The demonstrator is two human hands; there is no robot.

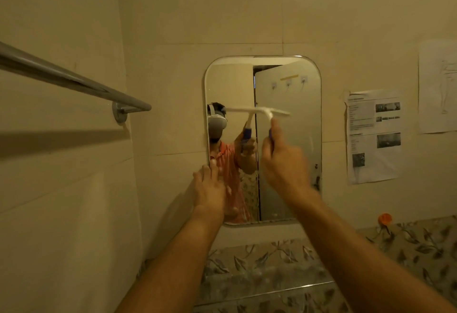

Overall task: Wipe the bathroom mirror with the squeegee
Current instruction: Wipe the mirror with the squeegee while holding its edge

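- While the right hand (pixel 284 161) has its fingers wrapped round the purple grip of the squeegee (pixel 269 114), the white blade lies level across the mirror (pixel 296 105) at about mid-height, towards the left. Blade and reflection meet in one line, so I judge the rubber edge to be on the glass or just off it.
- The left hand (pixel 210 189) holds nothing: its fingers are straight and spread, with the tips resting at the mirror's lower left edge, where glass meets wall.
- The step in hand looks like a downward pull. To do it well, press evenly along the whole blade, lean the handle a little away from the glass so the rubber trails, and draw straight down to the bottom edge in one go without lifting.
- The blade spans only part of the width, so the strip on the right needs its own pass, overlapping this one slightly to leave no line between them.
- Glass above the blade looks no different from glass below; I cannot tell wet from wiped, so how far along the job is stays unclear.
- Fingertips on the glass would leave prints, so the left hand is better braced on the wall.
- A printed sheet (pixel 373 137) on the wall right of the mirror carries blocks of text and small dark photos, all too small and blurred to read.
- Farther right, a second sheet (pixel 437 87) shows a faint line drawing, with no legible words.
- No brand or label can be made out on the squeegee.
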